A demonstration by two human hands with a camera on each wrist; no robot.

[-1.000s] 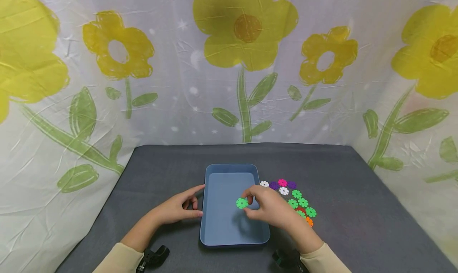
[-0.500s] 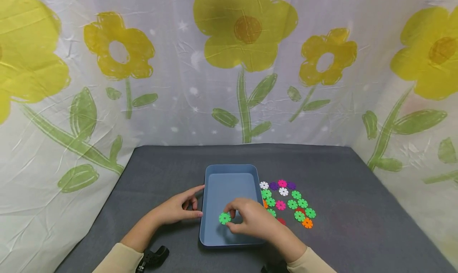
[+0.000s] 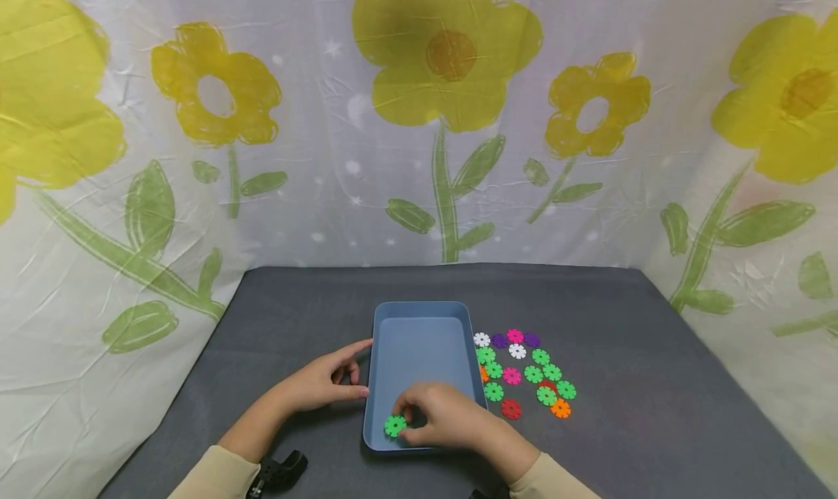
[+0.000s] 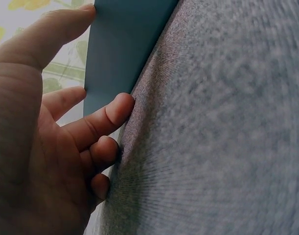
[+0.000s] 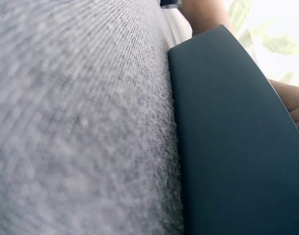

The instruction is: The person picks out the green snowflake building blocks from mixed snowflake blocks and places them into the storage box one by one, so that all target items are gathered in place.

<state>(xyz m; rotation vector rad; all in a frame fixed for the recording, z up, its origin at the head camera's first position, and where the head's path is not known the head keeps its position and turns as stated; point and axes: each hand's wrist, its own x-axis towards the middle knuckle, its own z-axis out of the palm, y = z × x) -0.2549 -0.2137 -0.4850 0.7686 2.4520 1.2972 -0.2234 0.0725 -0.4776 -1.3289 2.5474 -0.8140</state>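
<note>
A green notched plastic disc (image 3: 395,426), shaped like a snowflake or flower, is pinched between the thumb and index finger of my right hand (image 3: 445,415). It is low over the near left corner of the blue tray (image 3: 422,346); whether it touches the floor of the tray cannot be told. My left hand (image 3: 321,381) rests beside the tray's left side, thumb and index fingertip against the wall and the other fingers loosely bent. In the left wrist view that hand (image 4: 61,142) touches the tray wall (image 4: 122,44). The right wrist view mostly holds the tray's outer side (image 5: 232,132).
Right of the tray, several loose discs lie on the dark grey cloth (image 3: 628,382): green (image 3: 540,356), white (image 3: 517,351), purple (image 3: 532,340), pink (image 3: 512,376), red (image 3: 511,409) and orange (image 3: 560,409). A flower-printed curtain (image 3: 314,193) stands behind the table.
My right hand has carried the green disc left and toward the near left corner of the tray, uncovering more discs on the right. The left hand has stayed by the tray wall.
</note>
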